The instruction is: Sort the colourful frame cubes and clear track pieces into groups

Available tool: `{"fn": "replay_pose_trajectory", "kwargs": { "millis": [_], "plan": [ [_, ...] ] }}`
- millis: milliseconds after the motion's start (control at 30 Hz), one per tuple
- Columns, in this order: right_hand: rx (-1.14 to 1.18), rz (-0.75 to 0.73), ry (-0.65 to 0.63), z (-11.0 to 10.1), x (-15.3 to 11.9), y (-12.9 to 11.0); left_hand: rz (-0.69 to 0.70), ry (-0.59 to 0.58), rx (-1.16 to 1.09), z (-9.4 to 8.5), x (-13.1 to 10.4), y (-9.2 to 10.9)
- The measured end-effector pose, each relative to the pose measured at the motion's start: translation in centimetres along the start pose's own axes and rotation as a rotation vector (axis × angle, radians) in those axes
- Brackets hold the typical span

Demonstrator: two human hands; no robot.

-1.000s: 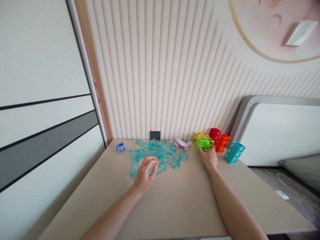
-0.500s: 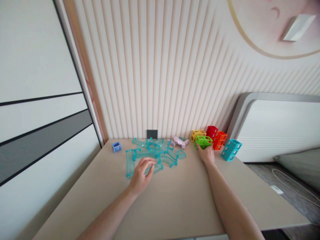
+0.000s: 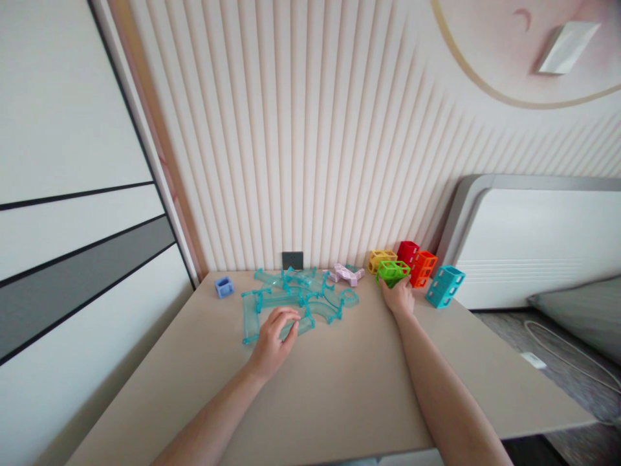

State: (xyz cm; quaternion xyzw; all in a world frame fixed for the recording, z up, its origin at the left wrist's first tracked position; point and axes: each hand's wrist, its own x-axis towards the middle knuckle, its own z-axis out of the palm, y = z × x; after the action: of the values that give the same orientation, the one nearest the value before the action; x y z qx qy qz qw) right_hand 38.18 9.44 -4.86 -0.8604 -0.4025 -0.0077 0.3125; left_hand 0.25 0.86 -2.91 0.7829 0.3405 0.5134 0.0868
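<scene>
My right hand [image 3: 398,296] reaches to the right back of the table and grips a bright green open-frame block [image 3: 392,272], thumb on its left and fingers on its right. Yellow [image 3: 382,260], red [image 3: 407,254] and orange [image 3: 423,268] blocks of the same kind stand close around it. My left hand [image 3: 275,336] hovers in front of the translucent teal track pieces [image 3: 281,299]. Its fingers are loosely bent, with a gap to the thumb and nothing visible between them. Part of a track piece is hidden behind it.
A teal block [image 3: 445,287] stands near the table's right edge. Pale purple pieces [image 3: 347,274] lie behind the tracks, and a small blue block [image 3: 224,287] sits at the back left. A ribbed wall [image 3: 272,142] with a black socket [image 3: 292,260] borders the table [image 3: 339,401].
The view has shifted slightly. My right hand stays on the green block, and my left hand keeps its place before the track pieces.
</scene>
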Motion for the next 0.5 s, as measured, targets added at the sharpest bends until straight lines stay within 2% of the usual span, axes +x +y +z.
{"fn": "replay_pose_trajectory", "kwargs": {
  "millis": [333, 500],
  "plan": [
    [-0.008, -0.004, 0.004, -0.2, -0.5, -0.3, -0.013, -0.027, 0.003, 0.1, -0.2, -0.3],
    [-0.015, -0.092, 0.144, -0.4, -1.8, -0.9, -0.022, -0.028, 0.008, 0.3, -0.3, -0.5]
  ]
}}
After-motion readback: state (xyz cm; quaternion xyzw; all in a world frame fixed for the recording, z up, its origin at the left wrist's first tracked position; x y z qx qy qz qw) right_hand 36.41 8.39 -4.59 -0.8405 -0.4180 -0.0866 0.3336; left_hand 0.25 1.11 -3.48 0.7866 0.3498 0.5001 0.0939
